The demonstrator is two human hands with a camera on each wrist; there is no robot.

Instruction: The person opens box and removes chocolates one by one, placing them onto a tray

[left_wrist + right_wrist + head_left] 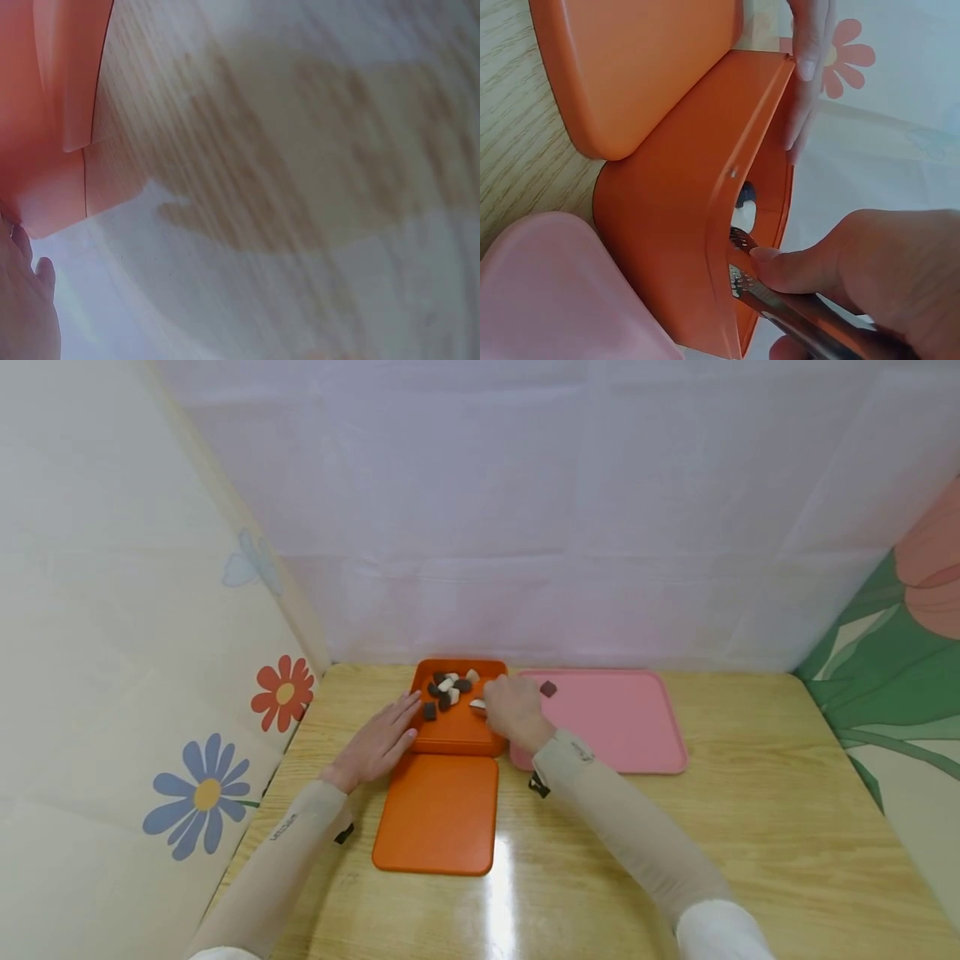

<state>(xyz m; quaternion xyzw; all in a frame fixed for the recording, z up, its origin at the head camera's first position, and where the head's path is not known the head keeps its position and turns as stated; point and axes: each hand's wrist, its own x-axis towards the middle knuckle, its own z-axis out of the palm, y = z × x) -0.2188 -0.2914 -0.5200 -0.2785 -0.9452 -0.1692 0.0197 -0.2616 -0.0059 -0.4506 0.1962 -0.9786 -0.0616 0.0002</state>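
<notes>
My right hand (514, 708) grips metal tongs (780, 307) between thumb and fingers. The perforated ends of the tongs reach down inside an orange box (459, 748); whether a piece sits between them I cannot tell. Dark and white pieces (462, 685) lie loosely grouped on the box floor, towards its back and left. My left hand (378, 739) rests against the left wall of the box with its fingers extended; in the right wrist view, its fingers (810, 45) lie along the rim.
A pink tray (622, 727) stands right of the box, bearing a single dark brown piece (549, 689) near its back left corner. The flat orange lid (438, 814) lies on the wooden table (765, 793) in front of the box. A pale cloth wall rises behind.
</notes>
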